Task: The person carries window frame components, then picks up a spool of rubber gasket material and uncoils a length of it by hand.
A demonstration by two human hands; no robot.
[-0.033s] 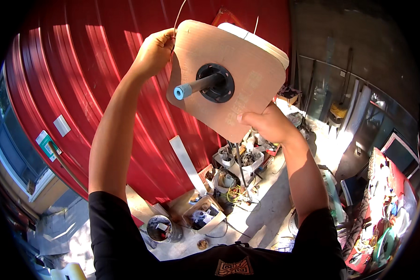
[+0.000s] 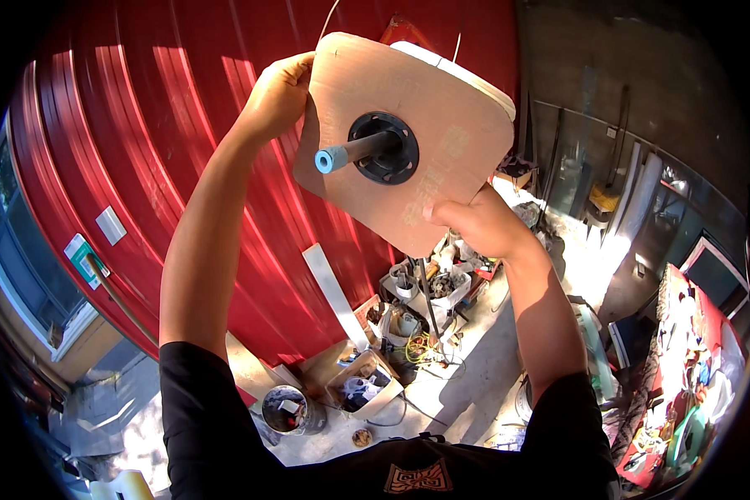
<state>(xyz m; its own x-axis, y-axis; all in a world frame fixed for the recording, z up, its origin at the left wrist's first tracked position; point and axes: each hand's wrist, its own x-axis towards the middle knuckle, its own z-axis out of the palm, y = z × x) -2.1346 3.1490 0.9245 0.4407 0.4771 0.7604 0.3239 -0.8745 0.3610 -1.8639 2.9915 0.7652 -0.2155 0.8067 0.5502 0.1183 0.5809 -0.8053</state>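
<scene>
I hold up a tan board [image 2: 442, 108] with rounded corners, tilted in front of a red wall. A black round flange [image 2: 392, 154] sits at its middle, and a dark rod with a light blue cap [image 2: 332, 158] sticks out of it toward me. My left hand [image 2: 277, 93] grips the board's upper left edge. My right hand [image 2: 475, 223] grips its lower right edge. A white layer [image 2: 467, 71] shows behind the board along its top right rim. Two thin wires rise from the top.
The red corrugated metal wall [image 2: 167, 142] fills the left and middle. Below on the concrete floor are a metal bucket [image 2: 285, 410], an open cardboard box [image 2: 360, 385], a leaning white plank [image 2: 332, 292] and a stand with small parts [image 2: 429, 287]. A cluttered table [image 2: 683, 375] is at the right.
</scene>
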